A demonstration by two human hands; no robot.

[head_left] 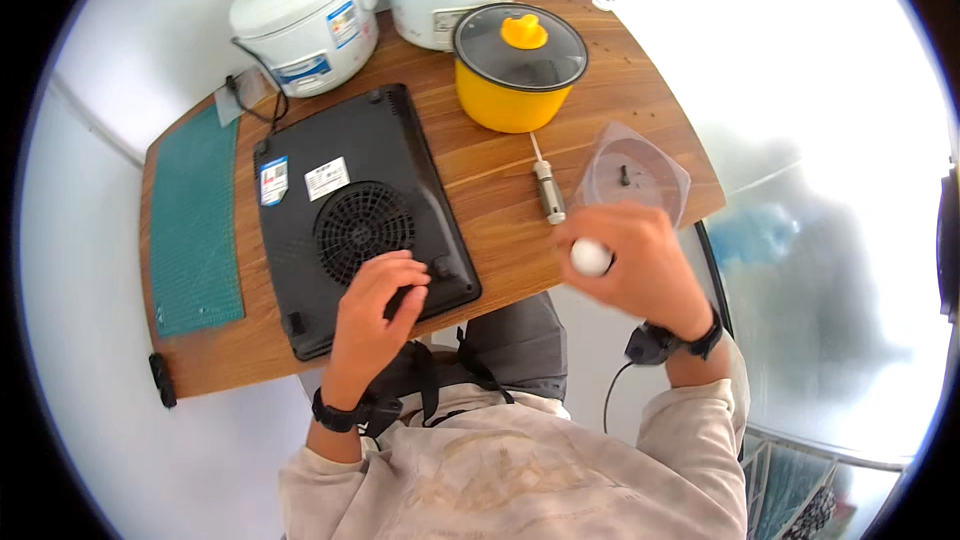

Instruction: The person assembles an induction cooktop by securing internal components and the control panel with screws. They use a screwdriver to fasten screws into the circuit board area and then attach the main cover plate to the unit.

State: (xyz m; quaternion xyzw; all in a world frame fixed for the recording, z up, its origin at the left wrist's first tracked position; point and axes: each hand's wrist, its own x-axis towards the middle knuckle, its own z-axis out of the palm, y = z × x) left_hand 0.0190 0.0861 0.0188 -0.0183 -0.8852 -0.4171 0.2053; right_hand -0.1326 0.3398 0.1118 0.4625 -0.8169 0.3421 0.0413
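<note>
A black appliance (pixel 288 265), with a round fan grille and rubber feet, lies upside down on the table; it looks like an induction cooker. My left hand (pixel 375 310) is over its near right part, thumb and fingers apart, holding nothing I can see. To the right of it, by the table edge, my right hand (pixel 640 265) is closed around a white, round-ended object (pixel 591 258); the rest of that object is hidden in my fingers. Just beyond this hand are a screwdriver (pixel 548 190) with a grey handle and a clear plastic container (pixel 668 165) with a small dark piece (pixel 625 176) in it.
A yellow pot (pixel 505 105) with a glass lid stands at the back of the wooden table (pixel 510 260). Two white rice cookers (pixel 310 40) are behind the appliance. A green cutting mat (pixel 195 230) lies on the left, a black cord (pixel 270 90) near its far end.
</note>
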